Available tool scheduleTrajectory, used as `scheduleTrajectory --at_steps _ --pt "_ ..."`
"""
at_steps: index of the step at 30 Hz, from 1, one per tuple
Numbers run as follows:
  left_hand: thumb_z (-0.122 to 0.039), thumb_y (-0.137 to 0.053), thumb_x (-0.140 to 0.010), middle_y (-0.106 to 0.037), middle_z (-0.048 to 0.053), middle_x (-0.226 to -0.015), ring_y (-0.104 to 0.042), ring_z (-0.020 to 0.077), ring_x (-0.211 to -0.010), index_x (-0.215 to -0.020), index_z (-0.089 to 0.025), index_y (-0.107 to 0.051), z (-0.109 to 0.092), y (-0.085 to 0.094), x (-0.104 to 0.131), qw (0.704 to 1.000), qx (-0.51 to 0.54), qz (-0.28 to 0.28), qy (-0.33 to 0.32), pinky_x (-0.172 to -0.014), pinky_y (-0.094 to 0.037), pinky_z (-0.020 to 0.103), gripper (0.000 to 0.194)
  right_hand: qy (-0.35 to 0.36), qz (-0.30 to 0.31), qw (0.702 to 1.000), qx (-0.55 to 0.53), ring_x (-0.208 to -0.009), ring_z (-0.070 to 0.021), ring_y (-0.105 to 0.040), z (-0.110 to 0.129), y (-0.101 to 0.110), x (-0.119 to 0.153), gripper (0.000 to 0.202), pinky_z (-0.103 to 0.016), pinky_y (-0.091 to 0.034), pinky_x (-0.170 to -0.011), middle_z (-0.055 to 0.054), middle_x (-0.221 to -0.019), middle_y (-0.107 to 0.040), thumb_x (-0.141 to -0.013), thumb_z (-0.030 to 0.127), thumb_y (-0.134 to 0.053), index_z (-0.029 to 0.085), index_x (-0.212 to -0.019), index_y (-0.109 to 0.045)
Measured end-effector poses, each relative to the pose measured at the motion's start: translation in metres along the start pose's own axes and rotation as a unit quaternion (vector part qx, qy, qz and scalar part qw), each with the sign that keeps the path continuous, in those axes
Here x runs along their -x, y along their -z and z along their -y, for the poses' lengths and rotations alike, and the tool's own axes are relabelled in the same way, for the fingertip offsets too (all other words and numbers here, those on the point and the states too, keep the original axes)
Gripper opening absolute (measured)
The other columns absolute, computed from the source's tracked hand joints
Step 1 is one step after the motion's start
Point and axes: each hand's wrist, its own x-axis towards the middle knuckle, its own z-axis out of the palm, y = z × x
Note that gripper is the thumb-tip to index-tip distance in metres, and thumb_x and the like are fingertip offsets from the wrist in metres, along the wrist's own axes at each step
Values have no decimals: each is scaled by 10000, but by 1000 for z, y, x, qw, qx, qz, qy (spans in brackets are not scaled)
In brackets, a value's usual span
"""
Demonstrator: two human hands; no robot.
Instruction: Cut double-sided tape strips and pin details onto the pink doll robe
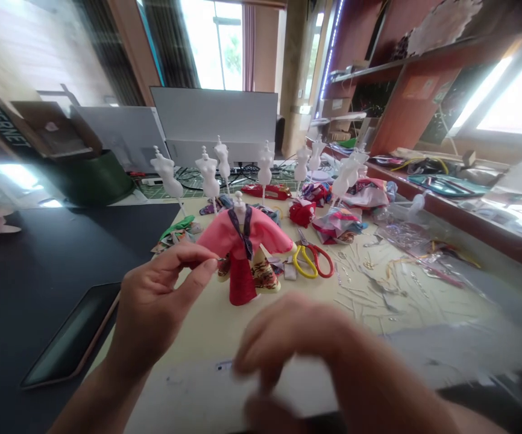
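My left hand (pixel 157 295) has thumb and forefinger pinched together, with a tiny thin tip poking out that is too small to name. Just beyond those fingertips is the sleeve of a pink doll jacket (pixel 263 228) with a dark patterned collar. The jacket dresses a small white mannequin (pixel 240 204), over a red skirt (pixel 242 283) and a patterned cloth (pixel 264 271). Nearer to me, my right hand (pixel 297 337) is smeared by motion above the pale work surface, apart from the doll clothes; its fingers cannot be made out clearly.
Scissors (pixel 305 262) with yellow and red handles lie right of the doll. Several bare white mannequins (pixel 209 175) stand behind. Fabric scraps (pixel 340 223) and small metal pieces (pixel 355 295) spread on the right. A phone or tablet (pixel 71 334) lies at left.
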Motion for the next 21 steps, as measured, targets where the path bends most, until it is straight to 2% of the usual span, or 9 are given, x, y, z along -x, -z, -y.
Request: scheduleTrajectory --at_steps 1,2,4,8,11,13,16,18,21 --pt "-215 -640 -748 -654 -31 -748 -587 105 -694 -739 -188 -658 -2 2 -5 1000 -1 7 -19 -667 -465 194 34 33 -11 999 2 -708 -167 -604 2 7 -13 40 -324 -510 -682 10 -739 -637 -780 275 -612 315 -779 -610" --pt "-220 -631 -756 -649 -28 -749 -585 107 -699 -739 -188 -657 -5 4 -11 999 -4 16 -38 -668 -460 197 45 103 -35 994 24 -707 -156 -604 0 12 -26 115 -316 -504 -693 12 -748 -640 -801 190 -575 298 -823 -605" --pt "-225 -613 -770 -640 -23 -732 -580 110 -687 -742 -189 -660 -9 6 -24 996 -23 42 -69 -658 -455 204 65 186 -19 979 79 -750 -150 -599 -8 18 -47 138 -295 -491 -691 -1 -793 -635 -809 127 -560 255 -847 -595" --pt "-218 -606 -773 -646 -15 -732 -578 114 -677 -728 -182 -666 -19 5 -44 989 -64 88 -102 -650 -452 201 83 230 -32 965 123 -732 -135 -571 -30 11 -70 101 -282 -473 -657 -13 -797 -603 -833 128 -548 213 -831 -604" --pt "-207 -590 -778 -643 -13 -716 -575 114 -661 -715 -176 -659 -25 4 -49 984 -72 124 -108 -635 -455 201 98 259 -52 954 142 -738 -138 -562 -37 -1 -76 103 -292 -472 -658 -27 -808 -598 -833 130 -546 200 -842 -621" --pt "-211 -577 -787 -641 -10 -714 -574 116 -668 -712 -171 -649 -29 5 -49 981 -75 152 -98 -636 -458 204 112 303 -86 933 174 -749 -147 -558 -38 -9 -80 105 -310 -466 -670 -35 -823 -604 -823 127 -557 192 -854 -633" --pt "-223 -578 -790 -630 -14 -689 -566 109 -654 -702 -168 -638 -32 6 -47 980 -59 177 -62 -602 -455 190 120 389 -143 880 233 -739 -151 -543 -40 -17 -86 102 -322 -442 -678 -39 -807 -604 -797 112 -593 179 -862 -635" --pt "-230 -591 -780 -619 -21 -654 -557 98 -609 -693 -167 -635 -33 6 -47 982 -28 187 -24 -553 -446 179 115 429 -158 851 257 -735 -152 -531 -43 -20 -89 100 -322 -435 -688 -40 -794 -600 -787 107 -611 176 -859 -628" --pt "-242 -603 -767 -607 -23 -607 -549 91 -551 -694 -162 -633 -33 7 -48 976 30 209 46 -507 -435 178 113 471 -161 826 265 -773 -152 -529 -48 -22 -94 122 -329 -445 -738 -38 -815 -598 -786 100 -617 180 -878 -614"
